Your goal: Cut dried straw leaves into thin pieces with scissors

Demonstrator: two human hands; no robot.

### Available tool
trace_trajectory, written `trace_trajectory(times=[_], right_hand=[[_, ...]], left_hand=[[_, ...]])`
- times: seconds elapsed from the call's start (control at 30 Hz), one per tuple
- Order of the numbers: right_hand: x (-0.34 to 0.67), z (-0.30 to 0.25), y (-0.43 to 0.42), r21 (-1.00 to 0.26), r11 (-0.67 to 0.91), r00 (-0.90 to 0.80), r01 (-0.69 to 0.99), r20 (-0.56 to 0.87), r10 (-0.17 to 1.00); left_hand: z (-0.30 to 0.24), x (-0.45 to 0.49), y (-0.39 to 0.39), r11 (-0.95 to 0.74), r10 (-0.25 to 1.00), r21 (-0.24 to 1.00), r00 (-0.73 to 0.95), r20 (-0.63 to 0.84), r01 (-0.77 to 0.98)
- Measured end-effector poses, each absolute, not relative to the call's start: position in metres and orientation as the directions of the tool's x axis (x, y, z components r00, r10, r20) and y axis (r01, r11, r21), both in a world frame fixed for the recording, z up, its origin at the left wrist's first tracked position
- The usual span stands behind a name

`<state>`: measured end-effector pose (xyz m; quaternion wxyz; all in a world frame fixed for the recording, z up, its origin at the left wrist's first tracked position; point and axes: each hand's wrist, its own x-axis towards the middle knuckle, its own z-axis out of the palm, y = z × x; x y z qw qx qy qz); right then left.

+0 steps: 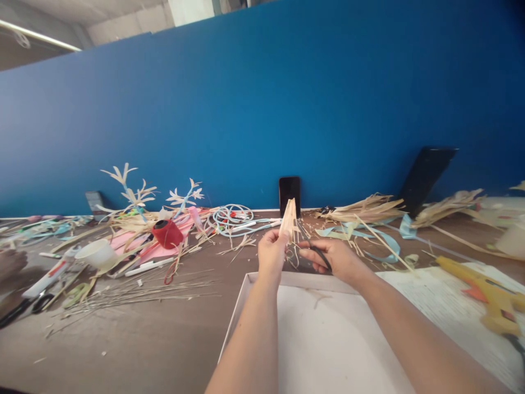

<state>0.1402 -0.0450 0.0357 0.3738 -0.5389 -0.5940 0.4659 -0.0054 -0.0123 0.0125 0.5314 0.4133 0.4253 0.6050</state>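
My left hand (271, 253) is closed round a folded strip of dried straw-coloured leaf (289, 219), holding it upright above the far edge of a shallow white tray (254, 306). My right hand (336, 258) sits just to its right, fingers through the black handles of a pair of scissors (319, 253), whose blades point toward the leaf's lower edge. Thin leaf fringes (293, 254) hang between the two hands.
A dark phone (289, 194) leans on the blue partition (262, 109) behind the hands. Left: a red thread spool (167, 233), white cup (96, 254), coiled cable (232, 218), leaf flowers (135, 194), thin sticks (135, 293). Right: a yellow glue gun (488, 295), dried leaves (369, 208). Another person's hand (10, 262) at far left.
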Motion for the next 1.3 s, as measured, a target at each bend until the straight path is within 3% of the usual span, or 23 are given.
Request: trace_trajectory(times=[0.5,1.3], right_hand=[[0.143,0.039,-0.048,-0.938,0.042,-0.197,0.344,-0.029,0.980],[0.148,0.040,-0.049,-0.913,0.100,-0.285,0.396,-0.019,0.958]], left_hand=[[0.018,-0.007,-0.011,-0.121,0.978,0.900,-0.204,0.036,-0.419],[0.021,-0.013,-0.009,-0.173,0.954,0.921,-0.293,0.068,-0.348]])
